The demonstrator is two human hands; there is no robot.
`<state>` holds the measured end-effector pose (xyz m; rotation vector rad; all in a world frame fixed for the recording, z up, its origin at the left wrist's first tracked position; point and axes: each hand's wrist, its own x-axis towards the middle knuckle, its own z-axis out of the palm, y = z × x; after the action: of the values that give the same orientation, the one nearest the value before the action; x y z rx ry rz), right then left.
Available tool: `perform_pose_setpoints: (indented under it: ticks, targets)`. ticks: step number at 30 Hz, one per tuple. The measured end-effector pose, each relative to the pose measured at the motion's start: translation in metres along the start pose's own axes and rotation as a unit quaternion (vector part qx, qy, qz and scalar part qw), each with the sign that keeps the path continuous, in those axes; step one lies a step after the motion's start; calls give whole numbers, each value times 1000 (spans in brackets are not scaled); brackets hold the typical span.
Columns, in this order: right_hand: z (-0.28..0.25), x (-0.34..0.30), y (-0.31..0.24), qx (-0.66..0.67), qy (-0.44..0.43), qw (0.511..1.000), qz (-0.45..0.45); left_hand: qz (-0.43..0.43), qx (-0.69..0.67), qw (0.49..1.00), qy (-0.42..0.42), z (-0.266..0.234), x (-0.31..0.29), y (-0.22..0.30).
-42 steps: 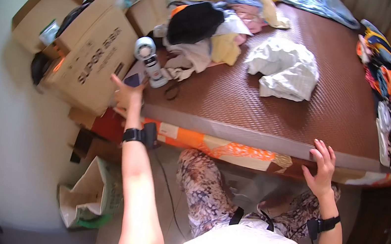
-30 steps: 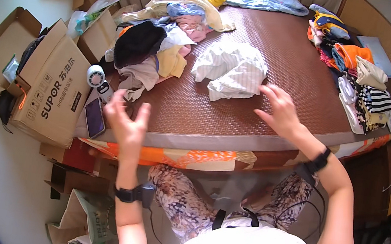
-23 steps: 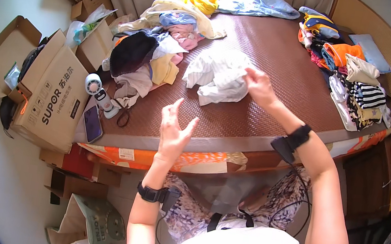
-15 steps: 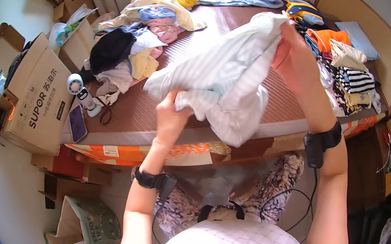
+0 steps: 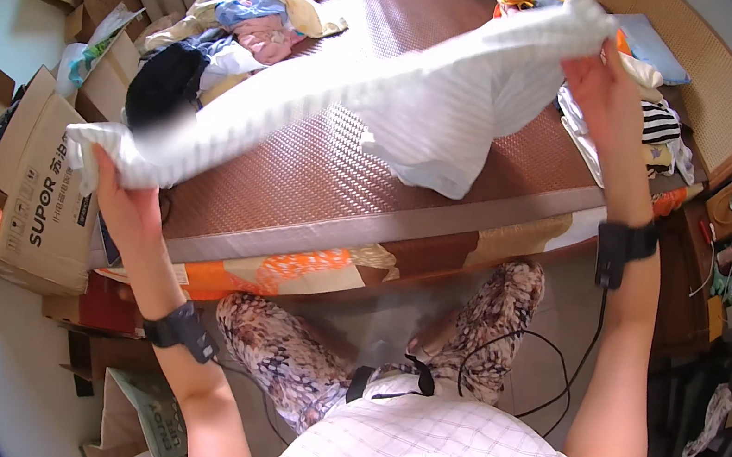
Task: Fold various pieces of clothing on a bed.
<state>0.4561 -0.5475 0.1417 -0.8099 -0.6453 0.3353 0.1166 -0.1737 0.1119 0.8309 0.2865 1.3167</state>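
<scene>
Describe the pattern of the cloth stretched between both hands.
White cloth with faint grey stripes; clearest in the head view.

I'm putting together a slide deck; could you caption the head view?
Left hand and right hand hold a white striped cloth stretched between them above a brown mat.

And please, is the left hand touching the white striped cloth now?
Touching. The head view shows it: the left hand grips the left end of the white striped cloth.

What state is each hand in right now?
Left hand: closed, holding one end of the white striped cloth garment.
Right hand: closed, holding its other end.
</scene>
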Motion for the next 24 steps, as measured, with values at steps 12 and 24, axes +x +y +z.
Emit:
perform_pose_setpoints:
  ticks: [12,24]
  targets:
    - [-61,-148,65,-367,70,824,426,-42,544,739,-395,-12,-62,-54]
    - [-119,-87,130,-462,109,872,119,223,406,747,-477,73,-143,-190]
